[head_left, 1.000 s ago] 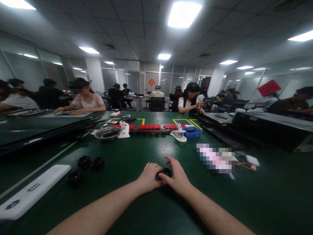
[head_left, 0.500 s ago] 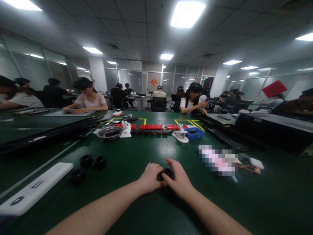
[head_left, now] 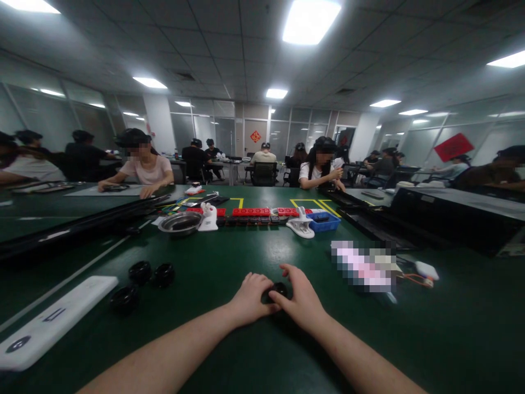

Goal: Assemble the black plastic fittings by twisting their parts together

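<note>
Near the middle of the table's front, a shiny black round part (head_left: pixel 280 288) sits between my two hands, low over the green table top. My left hand (head_left: pixel 251 298) curls round its left side, and its fingertips are partly hidden. From the right, my right hand (head_left: pixel 302 300) grips it with the thumb across its near side and the index finger raised behind. Several similar round parts lie to the left: one at the back (head_left: pixel 140 272), one beside it (head_left: pixel 164 274) and one closer to me (head_left: pixel 124 299). Their exact kind is unclear.
A long white panel (head_left: pixel 57 323) lies at left. Further back are a metal bowl (head_left: pixel 180 223), a white clip-like stand (head_left: pixel 301 225), a blue tray (head_left: pixel 324 221) and red blocks in a row (head_left: pixel 251 212). Long black housings (head_left: pixel 82 224) flank the table. Two people sit opposite.
The view has shifted slightly, so the table things appear a little further left. My hands keep nearly the same grip on the black round part. The person opposite at left has moved a hand.
</note>
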`<state>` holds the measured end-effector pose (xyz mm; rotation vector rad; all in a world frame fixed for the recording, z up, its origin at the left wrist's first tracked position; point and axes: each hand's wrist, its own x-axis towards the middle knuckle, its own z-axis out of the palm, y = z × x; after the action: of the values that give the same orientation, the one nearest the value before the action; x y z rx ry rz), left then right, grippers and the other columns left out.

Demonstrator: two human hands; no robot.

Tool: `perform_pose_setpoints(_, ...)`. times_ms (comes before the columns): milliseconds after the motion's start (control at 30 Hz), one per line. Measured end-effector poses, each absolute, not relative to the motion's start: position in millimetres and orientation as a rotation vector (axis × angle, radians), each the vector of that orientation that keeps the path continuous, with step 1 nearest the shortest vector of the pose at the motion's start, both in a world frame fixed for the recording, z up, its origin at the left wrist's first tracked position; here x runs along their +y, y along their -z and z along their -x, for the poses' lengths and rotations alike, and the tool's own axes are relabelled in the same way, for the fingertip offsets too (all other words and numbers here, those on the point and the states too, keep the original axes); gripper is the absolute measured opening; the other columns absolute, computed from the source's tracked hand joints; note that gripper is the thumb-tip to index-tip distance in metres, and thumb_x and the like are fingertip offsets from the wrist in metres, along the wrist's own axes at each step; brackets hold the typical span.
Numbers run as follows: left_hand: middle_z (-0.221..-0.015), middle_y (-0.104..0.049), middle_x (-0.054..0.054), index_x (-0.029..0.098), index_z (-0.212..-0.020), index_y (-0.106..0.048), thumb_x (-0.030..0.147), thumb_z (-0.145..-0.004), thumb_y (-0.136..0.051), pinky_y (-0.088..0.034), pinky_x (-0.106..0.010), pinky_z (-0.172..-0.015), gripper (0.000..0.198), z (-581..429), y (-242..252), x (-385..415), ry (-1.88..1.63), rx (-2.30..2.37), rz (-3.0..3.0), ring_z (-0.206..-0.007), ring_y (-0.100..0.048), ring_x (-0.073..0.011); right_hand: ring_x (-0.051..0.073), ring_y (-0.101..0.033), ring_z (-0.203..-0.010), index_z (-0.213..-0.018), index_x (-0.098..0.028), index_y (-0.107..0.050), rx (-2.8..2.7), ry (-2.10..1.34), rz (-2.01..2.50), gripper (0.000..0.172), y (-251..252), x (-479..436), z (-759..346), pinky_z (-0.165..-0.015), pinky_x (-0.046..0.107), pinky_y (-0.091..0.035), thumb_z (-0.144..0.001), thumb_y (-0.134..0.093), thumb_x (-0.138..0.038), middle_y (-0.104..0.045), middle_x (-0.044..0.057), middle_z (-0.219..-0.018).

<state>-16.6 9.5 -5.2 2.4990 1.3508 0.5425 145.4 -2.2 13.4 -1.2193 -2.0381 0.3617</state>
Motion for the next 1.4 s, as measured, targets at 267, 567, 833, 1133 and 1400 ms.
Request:
perform_pose_setpoints(267,-0.089,-0.056,-0.002,0.019,-0.082,-0.055,0.043,-0.066,-0.059,-0.031,-0.038,-0.087,0.029,16.8,6.7,11.4,-0.568,1.328,-2.504,-0.089,-0.048,-0.0221,0.018,-0.052,-0.092,-0.111,-0.016,-0.043,-2.168,-0.517,1.173,0.045,-14.0,-3.7,-144.3,-0.085,0.032,-0.04,-0.067,-0.05,-0.01,-0.056,0.006,-0.098)
perform_pose_setpoints(567,-0.089,-0.056,-0.001,0.021,-0.081,-0.055,0.043,-0.068,-0.057,-0.029,-0.04,-0.089,0.025,17.2,6.3,10.0,-0.576,1.325,-2.49,-0.09,-0.048,-0.0212,0.021,-0.053,-0.089,-0.107,-0.017,-0.045,-2.059,-0.476,1.24,0.044,-15.6,-2.3,-143.5,-0.081,0.037,-0.042,-0.066,-0.061,-0.024,-0.055,0.007,-0.094)
perform_pose_setpoints(833,-0.092,-0.056,-0.002,0.02,-0.088,-0.055,0.042,-0.066,-0.059,-0.029,-0.041,-0.09,0.032,17.8,7.3,12.3,-0.563,1.318,-2.483,-0.092,-0.048,-0.0227,0.018,-0.05,-0.098,-0.109,-0.02,-0.042,-2.105,-0.678,1.018,0.051,-14.8,-2.3,-146.3,-0.089,0.035,-0.037,-0.062,-0.046,-0.002,-0.054,0.005,-0.103)
perform_pose_setpoints(1133,-0.089,-0.055,-0.002,0.021,-0.081,-0.055,0.043,-0.068,-0.058,-0.031,-0.04,-0.087,0.026,16.8,0.9,8.7,-0.556,1.319,-2.465,-0.091,-0.048,-0.0218,0.02,-0.053,-0.079,-0.1,-0.018,-0.048,-1.98,-0.48,1.236,0.04,-11.3,2.3,-144.4,-0.074,0.036,-0.044,-0.064,-0.063,-0.026,-0.053,0.003,-0.082)
perform_pose_setpoints(1400,-0.093,-0.056,-0.003,0.02,-0.087,-0.055,0.044,-0.066,-0.06,-0.029,-0.039,-0.089,0.032,17.0,1.4,9.7,-0.55,1.328,-2.456,-0.093,-0.047,-0.0227,0.018,-0.051,-0.097,-0.111,-0.018,-0.041,-2.088,-0.682,1.046,0.053,-18.6,-4.3,-146.5,-0.088,0.034,-0.038,-0.061,-0.048,-0.004,-0.055,0.005,-0.102)
